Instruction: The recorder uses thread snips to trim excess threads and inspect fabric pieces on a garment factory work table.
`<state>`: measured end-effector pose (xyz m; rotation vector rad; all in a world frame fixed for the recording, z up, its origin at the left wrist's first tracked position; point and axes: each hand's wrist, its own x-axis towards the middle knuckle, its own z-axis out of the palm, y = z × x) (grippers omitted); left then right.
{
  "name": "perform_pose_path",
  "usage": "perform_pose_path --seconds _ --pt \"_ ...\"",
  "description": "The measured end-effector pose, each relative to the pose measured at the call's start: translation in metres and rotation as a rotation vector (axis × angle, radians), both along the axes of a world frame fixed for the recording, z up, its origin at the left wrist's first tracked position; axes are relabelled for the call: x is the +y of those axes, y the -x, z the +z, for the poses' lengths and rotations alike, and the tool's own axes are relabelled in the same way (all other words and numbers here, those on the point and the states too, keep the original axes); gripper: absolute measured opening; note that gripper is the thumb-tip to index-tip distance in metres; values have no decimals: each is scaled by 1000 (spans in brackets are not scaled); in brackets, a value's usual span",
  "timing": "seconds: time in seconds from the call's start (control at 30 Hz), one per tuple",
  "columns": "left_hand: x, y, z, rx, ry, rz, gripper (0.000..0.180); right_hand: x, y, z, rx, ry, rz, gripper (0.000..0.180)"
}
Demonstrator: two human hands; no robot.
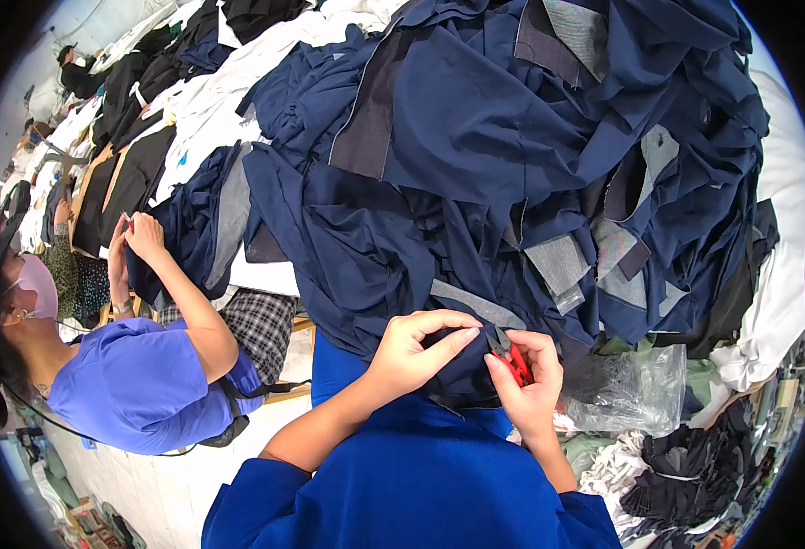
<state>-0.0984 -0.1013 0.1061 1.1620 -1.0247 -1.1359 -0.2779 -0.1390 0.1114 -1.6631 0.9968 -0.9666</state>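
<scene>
In my right hand (532,380) is a pair of small thread snips (512,360) with red handles and dark blades, pointing up and to the left. My left hand (421,352) is closed just left of the blades, its thumb and forefinger pinched together at the edge of a navy garment (462,361). Whatever fine thread or edge lies between those fingertips is too small to make out. The garment hangs down over my lap, and a grey strip (477,302) runs along the cloth above my hands.
A large heap of navy garments (485,119) with grey panels covers the table before me. At right lie a clear plastic bag (636,393) and dark and white scraps (686,476). A co-worker in a purple shirt (137,384) sits close on my left, handling dark cloth.
</scene>
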Motion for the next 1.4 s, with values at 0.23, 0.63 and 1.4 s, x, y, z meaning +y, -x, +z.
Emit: perform_pose_path --seconds 0.23,0.63,1.4 --pt "0 0 1 -6 11 4 15 0 -1 0 9 5 9 34" --pt "1 1 -1 34 -10 14 15 1 -5 -1 27 103 -37 33" --pt "3 3 -4 117 -89 -16 16 -2 -9 -9 107 541 -75 28"
